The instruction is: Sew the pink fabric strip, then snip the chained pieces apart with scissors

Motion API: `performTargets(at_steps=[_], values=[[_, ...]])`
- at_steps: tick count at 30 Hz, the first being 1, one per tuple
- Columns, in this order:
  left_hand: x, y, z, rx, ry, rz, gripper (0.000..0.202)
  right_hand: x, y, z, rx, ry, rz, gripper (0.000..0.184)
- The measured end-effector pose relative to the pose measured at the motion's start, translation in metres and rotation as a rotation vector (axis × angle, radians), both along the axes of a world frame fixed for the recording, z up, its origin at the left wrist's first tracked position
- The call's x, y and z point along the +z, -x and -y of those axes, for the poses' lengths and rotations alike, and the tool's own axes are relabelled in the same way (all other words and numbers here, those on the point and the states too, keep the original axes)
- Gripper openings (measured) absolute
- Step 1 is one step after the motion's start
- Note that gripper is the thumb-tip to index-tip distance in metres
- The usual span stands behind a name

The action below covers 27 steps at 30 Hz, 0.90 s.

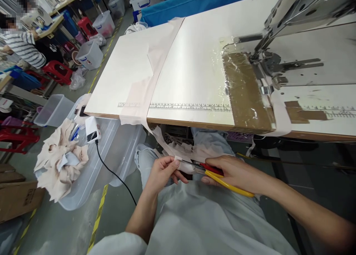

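My left hand [166,172] pinches a narrow pale pink fabric strip [166,145] between thumb and fingers, above my lap. In my right hand [235,169] is a pair of scissors [232,187] with one yellow and one red handle. The blades point left and lie at the fabric beside my left fingertips; whether they are apart I cannot tell. From my hands the strip runs up to the table's front edge, where a pale pink fabric piece [138,99] lies across the tabletop. More pink fabric rests on my lap.
A sewing machine [268,62] stands on the white table [191,73] at the right, with a pink band hanging below it. Left of the table, a clear plastic bin [91,173] bears crumpled fabric [61,156] and a white device [92,129] with a cable. Farther left, a person sits working.
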<state>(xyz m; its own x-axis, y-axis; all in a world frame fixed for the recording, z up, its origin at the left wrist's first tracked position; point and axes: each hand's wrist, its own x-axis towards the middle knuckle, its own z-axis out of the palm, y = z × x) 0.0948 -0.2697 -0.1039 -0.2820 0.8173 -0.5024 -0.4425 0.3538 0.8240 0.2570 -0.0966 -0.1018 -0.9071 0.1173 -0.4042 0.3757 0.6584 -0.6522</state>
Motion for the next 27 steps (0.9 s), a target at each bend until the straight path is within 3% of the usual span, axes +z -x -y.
performTargets(at_steps=[5,13,18,22,25,27], values=[[-0.003,0.002,0.000,-0.007,0.000,-0.023,0.059,-0.006,-0.005,0.000,-0.006,0.003,-0.023,0.054],[0.000,0.001,-0.001,-0.051,0.014,-0.014,0.059,0.000,0.001,0.004,-0.002,-0.119,-0.079,0.045],[-0.001,0.001,-0.001,-0.064,0.034,-0.024,0.058,-0.008,0.000,0.002,-0.016,-0.058,-0.072,0.050],[-0.005,-0.010,-0.007,-0.131,0.053,-0.011,0.064,-0.010,0.003,0.009,-0.157,0.050,-0.167,0.045],[0.009,-0.010,-0.018,-0.305,0.027,-0.030,0.060,-0.007,0.007,0.018,-0.269,0.266,-0.284,0.037],[0.031,0.006,-0.031,-0.407,0.002,-0.283,0.044,-0.004,0.004,0.022,-0.329,0.310,-0.336,0.037]])
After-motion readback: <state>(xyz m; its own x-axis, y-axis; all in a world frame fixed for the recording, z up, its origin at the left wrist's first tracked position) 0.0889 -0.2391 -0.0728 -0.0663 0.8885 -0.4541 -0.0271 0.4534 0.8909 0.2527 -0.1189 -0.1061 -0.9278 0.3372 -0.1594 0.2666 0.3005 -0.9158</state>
